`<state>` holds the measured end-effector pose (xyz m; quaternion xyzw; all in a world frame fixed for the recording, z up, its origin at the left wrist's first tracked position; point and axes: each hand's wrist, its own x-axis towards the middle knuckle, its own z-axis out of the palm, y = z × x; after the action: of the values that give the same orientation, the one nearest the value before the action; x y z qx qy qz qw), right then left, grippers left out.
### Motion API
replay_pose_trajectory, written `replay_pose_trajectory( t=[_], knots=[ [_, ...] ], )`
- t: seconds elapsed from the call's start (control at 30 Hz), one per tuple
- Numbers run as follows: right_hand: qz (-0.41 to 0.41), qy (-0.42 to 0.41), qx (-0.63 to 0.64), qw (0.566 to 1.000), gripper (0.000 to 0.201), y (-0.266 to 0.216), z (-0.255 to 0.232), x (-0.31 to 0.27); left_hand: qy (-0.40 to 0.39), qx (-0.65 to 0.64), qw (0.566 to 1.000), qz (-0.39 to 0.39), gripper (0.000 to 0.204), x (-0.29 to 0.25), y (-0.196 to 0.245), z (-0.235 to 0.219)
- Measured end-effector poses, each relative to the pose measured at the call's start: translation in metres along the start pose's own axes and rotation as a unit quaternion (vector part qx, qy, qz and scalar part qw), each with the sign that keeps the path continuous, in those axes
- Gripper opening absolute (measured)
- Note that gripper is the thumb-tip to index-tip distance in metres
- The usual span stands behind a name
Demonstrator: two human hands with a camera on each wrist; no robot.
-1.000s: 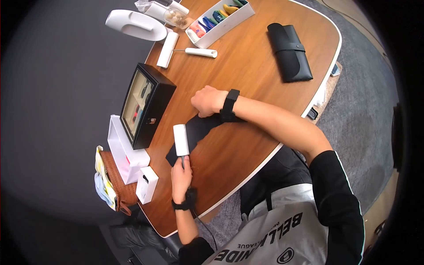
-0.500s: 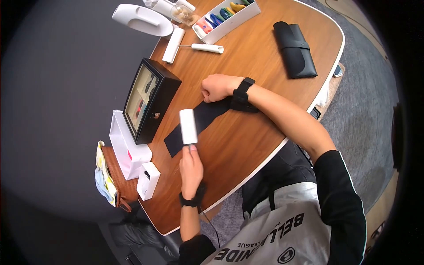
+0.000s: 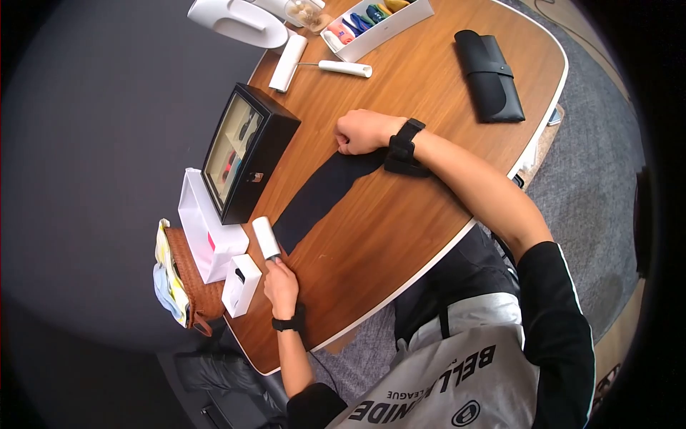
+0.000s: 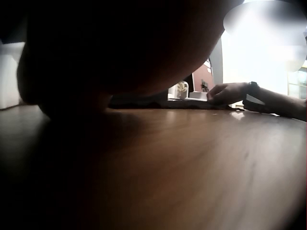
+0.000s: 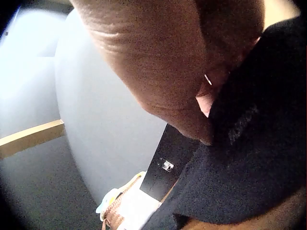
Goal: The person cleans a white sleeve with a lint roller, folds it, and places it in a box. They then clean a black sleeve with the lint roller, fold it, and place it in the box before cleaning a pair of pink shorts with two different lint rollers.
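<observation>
A long black sock [image 3: 314,196] lies stretched out on the wooden table. My right hand [image 3: 368,132] grips its upper end, fingers curled down at the fabric; in the right wrist view the fingertips [image 5: 204,136] meet the cloth beside faint lettering. My left hand [image 3: 281,287] holds a lint roller [image 3: 266,238] by its grey handle, the white roll right at the sock's lower left end. In the left wrist view the left hand [image 4: 120,52] is a dark shape low over the table, its grip hidden.
A black watch case [image 3: 250,154] with a glass lid stands left of the sock, beside a white tray [image 3: 214,247] and a small white box [image 3: 241,286]. Farther back are a larger white roller [image 3: 289,63], a box of rolled socks [image 3: 389,36] and a black pouch [image 3: 490,77].
The lint roller first moved up along the sock, then back left and down to its lower end. My right hand keeps hold of the upper end, and the whole view has shifted slightly.
</observation>
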<state>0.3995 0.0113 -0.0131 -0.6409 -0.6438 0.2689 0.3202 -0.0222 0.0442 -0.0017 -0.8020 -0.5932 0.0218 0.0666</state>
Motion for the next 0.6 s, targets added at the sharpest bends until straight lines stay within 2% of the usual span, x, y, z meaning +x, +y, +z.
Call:
replay_pose_trajectory(
  t=[0.13, 0.23, 0.33, 0.43, 0.5, 0.6],
  knots=[
    [0.003, 0.008, -0.003, 1.0, 0.022, 0.001, -0.001, -0.001, 0.024, -0.006, 1.0, -0.01, 0.038, 0.0, -0.014, 0.0],
    [0.01, 0.005, -0.002, 1.0, 0.021, -0.001, -0.004, 0.0, 0.053, -0.033, 0.998, -0.002, 0.037, -0.011, 0.008, -0.016],
    [-0.006, -0.032, 0.017, 0.999, 0.023, 0.002, -0.008, -0.003, 0.042, -0.047, 0.996, 0.062, 0.033, -0.025, 0.053, -0.036],
    [0.069, -0.048, -0.027, 0.996, 0.033, -0.002, -0.025, -0.012, 0.011, -0.06, 0.988, 0.143, 0.029, -0.04, 0.091, -0.044],
    [0.08, -0.052, -0.019, 0.995, 0.033, -0.003, -0.033, -0.017, 0.002, -0.057, 0.98, 0.193, 0.026, -0.047, 0.104, -0.045],
    [0.108, -0.073, 0.014, 0.991, 0.028, -0.014, -0.05, -0.032, -0.005, -0.047, 0.982, 0.184, 0.025, -0.052, 0.1, -0.041]
  ],
)
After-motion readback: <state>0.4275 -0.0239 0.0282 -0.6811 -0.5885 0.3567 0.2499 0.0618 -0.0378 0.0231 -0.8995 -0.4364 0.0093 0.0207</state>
